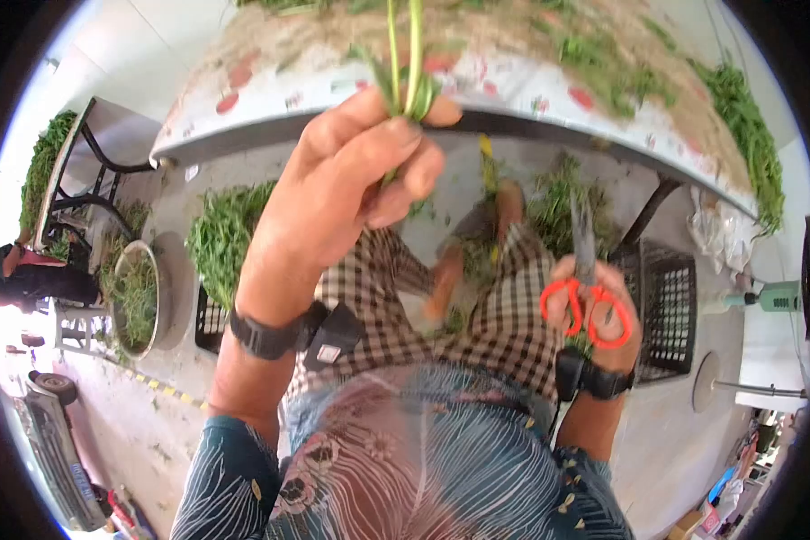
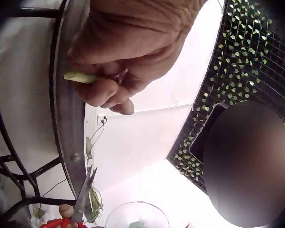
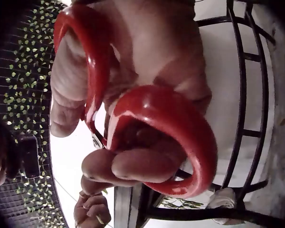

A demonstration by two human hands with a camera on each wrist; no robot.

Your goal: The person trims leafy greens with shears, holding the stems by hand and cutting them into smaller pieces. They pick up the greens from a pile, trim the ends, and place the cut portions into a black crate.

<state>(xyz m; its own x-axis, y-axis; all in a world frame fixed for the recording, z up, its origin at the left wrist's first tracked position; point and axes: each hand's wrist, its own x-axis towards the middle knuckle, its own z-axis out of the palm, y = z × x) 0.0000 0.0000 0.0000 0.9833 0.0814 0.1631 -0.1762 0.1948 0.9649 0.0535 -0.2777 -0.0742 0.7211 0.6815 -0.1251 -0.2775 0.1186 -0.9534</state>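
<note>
My left hand (image 1: 324,171) is raised at the table's near edge, fingers and thumb curled round slender green stems (image 1: 415,54) with a few leaves. The stems rise past the fingertips over the table. In the left wrist view, a pale cut stem end (image 2: 79,77) pokes out of that fist. Lower and to the right, my right hand (image 3: 154,52) holds scissors (image 1: 583,236) with red looped handles. Its thumb goes through one loop and fingers through the other. The scissor blades point up toward the table, apart from the stems, their tips slightly parted in the left wrist view.
Loose greens (image 1: 603,72) lie on the patterned table (image 1: 288,112) ahead. Beneath it, a leafy heap (image 1: 229,234) stands left and a black crate (image 1: 668,310) right. A round tub (image 1: 157,297) of greens is farther left. Checkered trouser legs (image 1: 360,288) extend under the table.
</note>
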